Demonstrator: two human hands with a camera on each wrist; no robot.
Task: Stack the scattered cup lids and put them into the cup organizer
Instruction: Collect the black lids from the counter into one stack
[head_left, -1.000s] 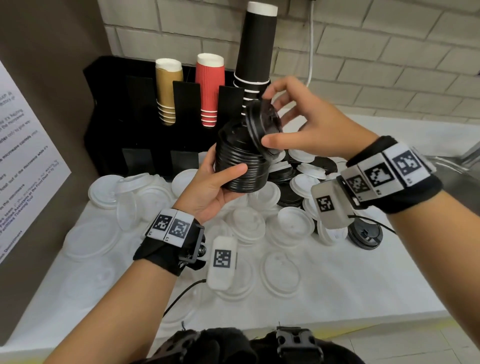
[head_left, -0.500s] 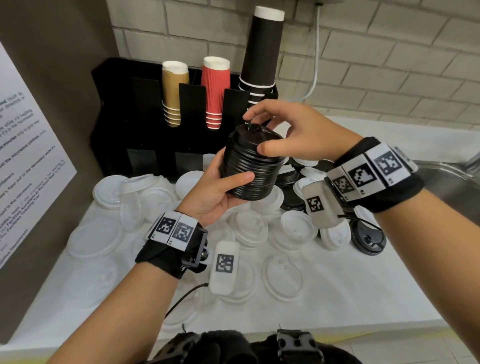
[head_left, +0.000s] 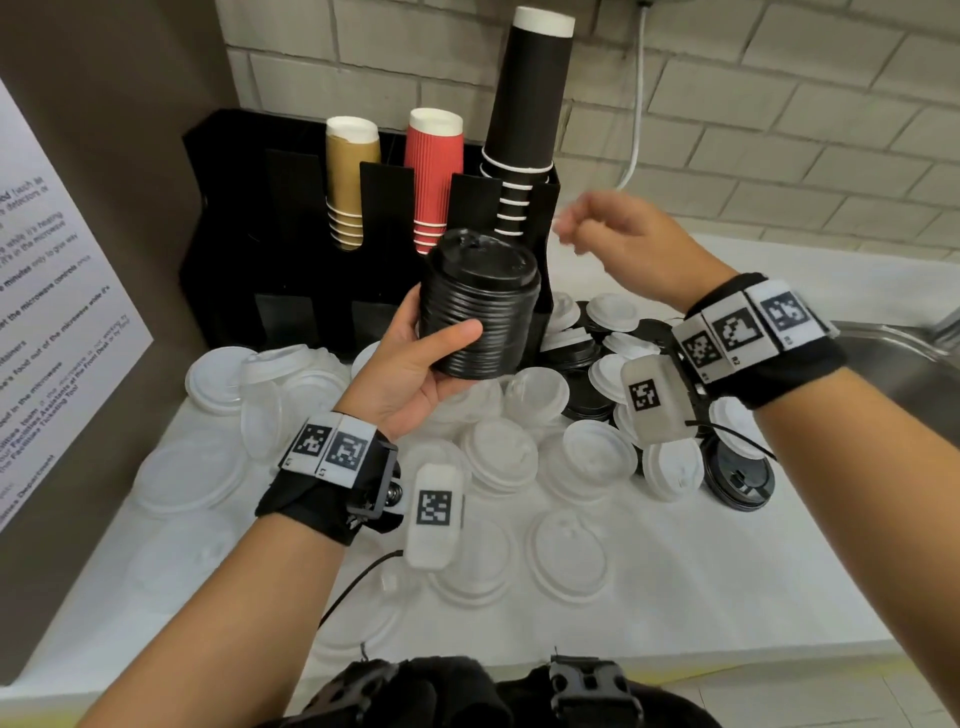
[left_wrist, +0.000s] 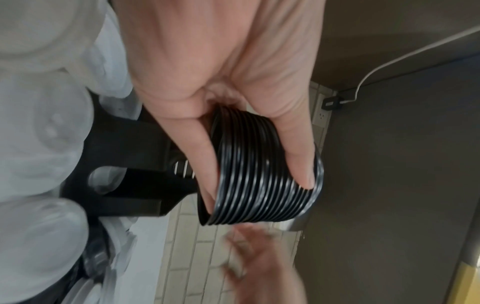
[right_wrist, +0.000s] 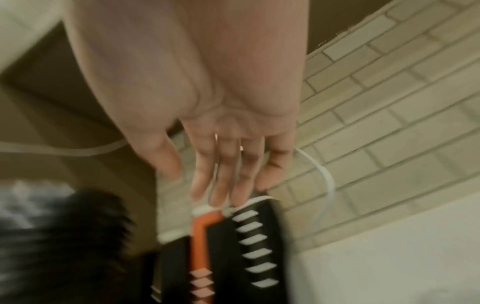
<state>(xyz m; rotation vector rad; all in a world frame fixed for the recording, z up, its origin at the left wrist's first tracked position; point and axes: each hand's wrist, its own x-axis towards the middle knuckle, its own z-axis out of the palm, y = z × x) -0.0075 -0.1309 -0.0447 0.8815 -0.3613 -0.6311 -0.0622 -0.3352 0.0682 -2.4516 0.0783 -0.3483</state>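
Left hand (head_left: 410, 374) grasps a stack of black lids (head_left: 480, 306), thumb across its ribbed side, held in the air before the black cup organizer (head_left: 234, 208). Right hand (head_left: 631, 241) is released, fingers extended, holding nothing, to the right of the stack. White lids (head_left: 498, 454) and loose black lids (head_left: 737, 475) lie scattered on the white counter (head_left: 727, 571). A wall notice (head_left: 52, 312) at left carries partly legible print, including "microwave" and "Facilities Ticketing Tool".

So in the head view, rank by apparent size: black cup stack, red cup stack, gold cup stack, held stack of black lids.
1. black cup stack
2. stack of black lids, nearer the camera, so unsure
3. red cup stack and gold cup stack look alike
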